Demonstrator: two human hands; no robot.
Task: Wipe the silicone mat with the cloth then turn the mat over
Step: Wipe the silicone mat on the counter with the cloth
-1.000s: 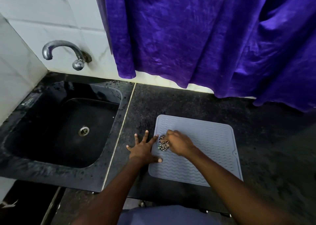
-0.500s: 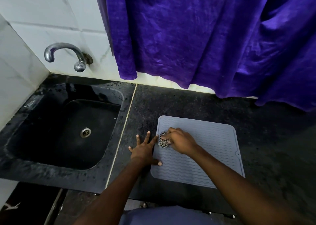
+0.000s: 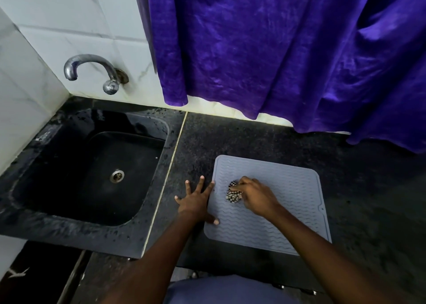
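Observation:
A grey silicone mat (image 3: 288, 188) with wavy ridges lies flat on the dark counter, right of the sink. My right hand (image 3: 255, 195) grips a small bunched black-and-white checked cloth (image 3: 233, 194) and holds it down on the mat's left part. My left hand (image 3: 196, 203) lies flat with fingers spread at the mat's left edge, its thumb and one fingertip on the mat, the other fingers on the counter.
A black sink (image 3: 92, 172) with a metal drain is set into the counter (image 3: 368, 200) at left, a metal tap (image 3: 92, 70) on the tiled wall above it. A purple curtain (image 3: 276, 50) hangs behind the counter.
My right hand has slid the cloth a little to the right on the mat, away from its left edge. My left hand stays in place at the mat's edge.

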